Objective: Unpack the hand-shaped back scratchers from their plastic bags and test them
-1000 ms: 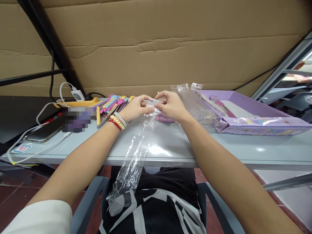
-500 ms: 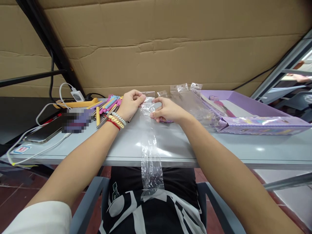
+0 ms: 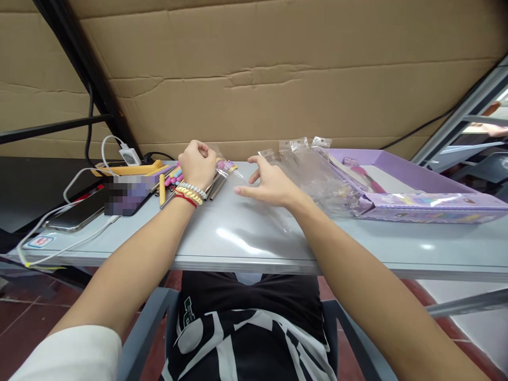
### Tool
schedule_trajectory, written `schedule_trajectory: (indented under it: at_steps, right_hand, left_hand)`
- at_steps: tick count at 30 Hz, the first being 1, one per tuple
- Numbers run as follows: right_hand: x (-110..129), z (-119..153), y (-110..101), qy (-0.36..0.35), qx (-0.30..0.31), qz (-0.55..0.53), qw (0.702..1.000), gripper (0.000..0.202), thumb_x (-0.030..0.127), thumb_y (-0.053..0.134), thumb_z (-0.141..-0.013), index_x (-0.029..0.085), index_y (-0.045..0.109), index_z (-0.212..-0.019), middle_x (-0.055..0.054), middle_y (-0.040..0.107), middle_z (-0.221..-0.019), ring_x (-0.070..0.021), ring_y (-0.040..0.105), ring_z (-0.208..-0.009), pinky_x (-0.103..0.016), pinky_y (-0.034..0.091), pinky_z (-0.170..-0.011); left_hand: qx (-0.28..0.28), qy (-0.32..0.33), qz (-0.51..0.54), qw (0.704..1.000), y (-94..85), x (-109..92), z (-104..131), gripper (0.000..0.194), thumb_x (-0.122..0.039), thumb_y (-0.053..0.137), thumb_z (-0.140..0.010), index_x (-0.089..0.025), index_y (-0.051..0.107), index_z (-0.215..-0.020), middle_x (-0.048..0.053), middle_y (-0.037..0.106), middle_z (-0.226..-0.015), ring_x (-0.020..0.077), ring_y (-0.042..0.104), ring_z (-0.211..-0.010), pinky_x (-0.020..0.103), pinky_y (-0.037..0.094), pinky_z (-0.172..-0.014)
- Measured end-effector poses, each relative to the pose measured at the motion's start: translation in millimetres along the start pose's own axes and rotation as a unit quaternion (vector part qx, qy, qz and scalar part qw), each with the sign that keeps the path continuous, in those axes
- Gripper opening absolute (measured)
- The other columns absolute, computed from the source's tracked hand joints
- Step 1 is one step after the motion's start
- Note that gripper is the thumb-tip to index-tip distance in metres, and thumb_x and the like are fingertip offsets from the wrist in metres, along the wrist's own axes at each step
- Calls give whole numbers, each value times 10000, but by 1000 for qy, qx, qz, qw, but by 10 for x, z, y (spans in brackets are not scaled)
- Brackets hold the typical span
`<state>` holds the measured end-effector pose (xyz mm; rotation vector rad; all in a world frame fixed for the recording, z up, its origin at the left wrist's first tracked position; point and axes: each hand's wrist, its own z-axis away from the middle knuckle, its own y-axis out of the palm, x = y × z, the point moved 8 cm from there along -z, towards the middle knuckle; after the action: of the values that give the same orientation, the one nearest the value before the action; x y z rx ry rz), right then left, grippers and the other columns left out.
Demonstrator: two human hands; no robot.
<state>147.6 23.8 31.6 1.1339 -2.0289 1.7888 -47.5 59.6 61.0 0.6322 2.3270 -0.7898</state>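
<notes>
My left hand (image 3: 198, 163) is closed, its fingers curled at the top of a clear plastic bag (image 3: 279, 218). The long, thin bag slants across the tabletop from there and passes under my right hand (image 3: 270, 182). That hand is open, thumb and fingers spread apart with nothing between them. Beside and behind the left hand lies a pile of colourful pens (image 3: 173, 175) with pink, blue and purple parts. Several metal tubes (image 3: 216, 186) lie just right of the left wrist. My left fingertips are partly hidden.
More clear bags (image 3: 309, 172) lie stacked right of my right hand, against a purple box (image 3: 428, 203). At left are a phone (image 3: 75, 211), white cables (image 3: 75, 248), a charger plug (image 3: 129, 155) and a yellow holder (image 3: 130, 168). A cardboard wall (image 3: 278, 79) stands behind the table (image 3: 357, 248).
My left hand has moved left, towards the pens, with the bag's top. The bag's lower end has come up from my lap onto the table. My right fingers have spread wider.
</notes>
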Motion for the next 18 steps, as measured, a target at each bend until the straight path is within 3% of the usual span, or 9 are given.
schedule_trajectory:
  at_steps: [2,4,7,9,12,18]
  right_hand:
    - [79,16,60,-37,10,64,997,956,569,774,-644,171,394,-1426,-150,630,-1239,-280,626,-996,-384,473,-809]
    - [123,28,124,-62,26,125,990,839,445,767,-658,178,439,-1383,-159,584,-1319,-304,605,-1053,-401,465,-841]
    - [131,30,115,-74,15,166,983,564,276,637,-719,172,515,-1260,-144,596,-1275,-292,595,-1051,-392,459,-840]
    - [115,24,21,-76,-13,161,984,459,265,592,-737,171,544,-1184,-135,611,-1205,-277,594,-1023,-380,460,-830]
    - [57,18,-276,-57,-90,158,982,440,291,600,-751,171,566,-1173,-136,610,-1161,-273,583,-1023,-377,459,-848]
    - [-125,23,-1206,82,-227,215,946,529,339,666,-765,179,606,-1266,-167,571,-1200,-285,575,-1025,-421,452,-874]
  left_hand:
    - [-9,-10,-5,1000,-23,24,-21,94,-165,578,-751,-215,510,-710,5,622,-709,197,609,-753,352,449,-881]
    - [-18,-27,0,999,-28,63,-42,104,-157,579,-752,-216,499,-726,-4,608,-701,189,612,-752,343,446,-883]
    - [-15,-55,48,997,15,135,-67,118,-230,601,-786,-222,493,-832,-25,585,-675,179,612,-729,322,456,-837]
    - [-13,-69,96,993,42,170,-69,212,-331,616,-813,-222,480,-934,-29,581,-678,184,622,-742,315,459,-796]
    - [-15,-74,136,988,28,161,-50,266,-397,591,-844,-221,457,-993,-18,591,-730,180,627,-765,306,454,-769]
    - [29,-32,94,995,12,15,12,191,-257,602,-791,-229,457,-913,-13,621,-746,177,616,-773,299,458,-785]
